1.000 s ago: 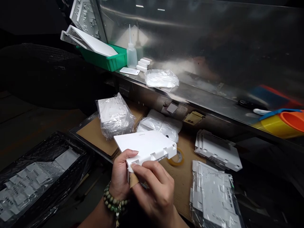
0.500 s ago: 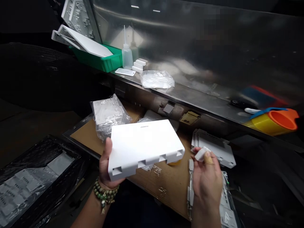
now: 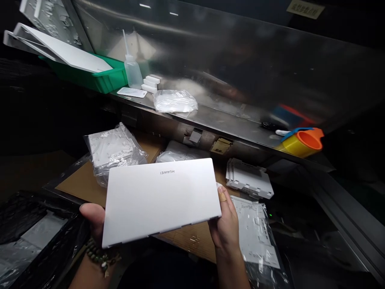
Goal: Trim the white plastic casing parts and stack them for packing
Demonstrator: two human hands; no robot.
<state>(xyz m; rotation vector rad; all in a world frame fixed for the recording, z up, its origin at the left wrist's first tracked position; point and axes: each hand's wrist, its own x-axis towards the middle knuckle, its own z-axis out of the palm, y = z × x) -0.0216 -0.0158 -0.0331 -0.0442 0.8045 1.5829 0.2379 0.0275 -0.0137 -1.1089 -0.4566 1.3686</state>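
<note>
A white plastic cover marked HUAWEI, its lettering upside down to me, is held up in front of me with its flat face showing. My left hand grips it at the left edge; the thumb shows and the other fingers are hidden behind. At the opposite edge, my right hand is closed, its thumb over a small white block that mostly hides behind the fingers. That hand is against the cover's side. A beaded bracelet circles my left wrist.
Bagged white parts lie on cardboard at left, and another bagged panel at right. Stacked covers sit behind it. The metal shelf holds a squeeze bottle, a green bin and a yellow-orange tape roll.
The cover has turned its flat face more toward me and shifted left. My right hand with the white block has moved left from apart to the cover's right edge. The view has swung right.
</note>
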